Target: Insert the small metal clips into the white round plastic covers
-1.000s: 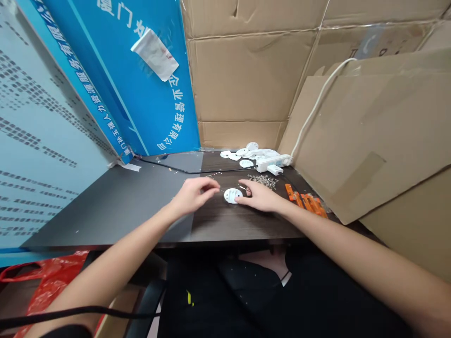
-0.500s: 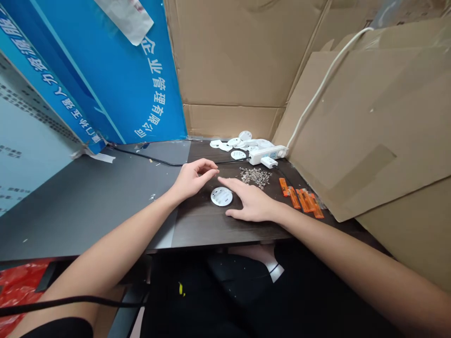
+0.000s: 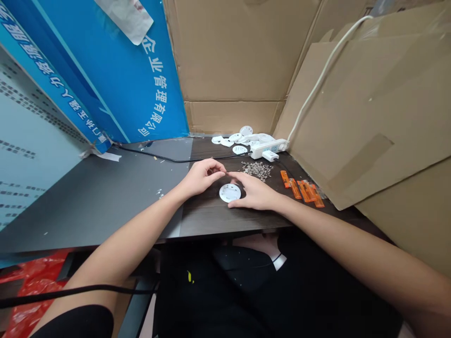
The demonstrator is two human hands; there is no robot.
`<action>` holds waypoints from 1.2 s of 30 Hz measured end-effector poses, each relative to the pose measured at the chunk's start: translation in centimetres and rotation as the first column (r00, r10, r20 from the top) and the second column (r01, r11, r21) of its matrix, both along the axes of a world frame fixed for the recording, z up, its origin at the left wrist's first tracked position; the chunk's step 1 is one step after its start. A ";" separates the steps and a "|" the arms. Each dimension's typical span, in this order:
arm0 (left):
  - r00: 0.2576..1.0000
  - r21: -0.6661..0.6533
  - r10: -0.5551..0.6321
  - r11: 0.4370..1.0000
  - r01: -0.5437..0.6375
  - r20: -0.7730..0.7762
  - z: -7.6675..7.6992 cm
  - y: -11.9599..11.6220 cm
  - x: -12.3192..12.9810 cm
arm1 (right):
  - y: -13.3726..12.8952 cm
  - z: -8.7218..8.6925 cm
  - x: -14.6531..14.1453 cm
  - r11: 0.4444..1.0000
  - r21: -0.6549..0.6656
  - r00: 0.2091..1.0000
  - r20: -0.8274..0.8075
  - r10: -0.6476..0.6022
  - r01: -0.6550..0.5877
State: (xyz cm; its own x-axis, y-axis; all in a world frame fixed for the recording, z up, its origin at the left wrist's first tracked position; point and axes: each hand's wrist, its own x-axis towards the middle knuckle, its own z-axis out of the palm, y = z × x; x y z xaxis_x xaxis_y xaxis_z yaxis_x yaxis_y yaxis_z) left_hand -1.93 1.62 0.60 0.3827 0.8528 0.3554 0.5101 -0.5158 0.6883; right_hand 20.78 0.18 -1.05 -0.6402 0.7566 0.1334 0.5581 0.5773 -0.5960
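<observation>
A white round plastic cover (image 3: 230, 193) with moulded recesses and small slots lies flat on the dark tabletop. My right hand (image 3: 256, 191) is around its right side, thumb at the near edge and fingertips by the far edge, gripping it. Just beyond the cover, my left hand (image 3: 204, 176) has its fingers curled with thumb and forefinger close together; anything between them is too small to make out. Its fingertips nearly meet my right forefinger. Behind my right hand is a heap of small shiny metal pieces (image 3: 259, 171).
More white plastic covers (image 3: 245, 136) are piled at the back, beside a white power strip (image 3: 269, 149) with a plugged-in adapter (image 3: 270, 156). Several orange plastic pieces (image 3: 306, 191) lie on the right. Cardboard walls (image 3: 232, 61) enclose the back and right; a black cable (image 3: 169, 159) crosses the table.
My right thumb and fingers have closed in around the white cover. My left fingertips have come nearer to my right forefinger. The view has shifted slightly.
</observation>
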 end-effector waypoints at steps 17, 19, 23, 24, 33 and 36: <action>0.969 -0.402 -0.233 0.898 0.181 -0.086 0.1 0.2 -0.6 | -1.4 0.8 0.2 0.994 0.051 0.974 0.197 -0.109 0.101; 0.970 -0.422 -0.214 0.894 0.148 -0.113 0.3 0.2 -0.7 | -1.4 0.8 0.2 0.997 0.052 0.979 0.194 -0.060 0.051; 0.972 -0.425 -0.168 0.901 0.084 -0.164 0.5 0.0 -0.5 | -1.2 0.4 0.5 0.997 0.062 0.983 0.181 -0.044 0.033; 0.974 -0.411 -0.144 0.910 0.060 -0.177 0.5 -0.1 -0.4 | -1.1 0.3 0.5 0.996 0.071 0.983 0.173 -0.057 0.046; 0.962 -0.209 -0.100 0.977 0.046 -0.255 -0.2 -0.2 0.3 | -1.5 0.1 0.0 0.990 0.092 0.979 0.164 -0.120 0.105; 0.947 -0.088 -0.103 0.993 0.079 -0.306 -0.2 -0.3 0.6 | -1.3 0.1 0.0 0.990 0.092 0.980 0.156 -0.124 0.110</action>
State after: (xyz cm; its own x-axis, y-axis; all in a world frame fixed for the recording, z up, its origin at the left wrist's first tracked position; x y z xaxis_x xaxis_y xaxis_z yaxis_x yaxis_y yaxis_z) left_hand -1.37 1.29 0.41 0.5409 0.8285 0.1446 0.6571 -0.5236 0.5423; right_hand 20.79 -1.15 -0.99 -0.5661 0.8182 0.1005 0.7095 0.5456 -0.4460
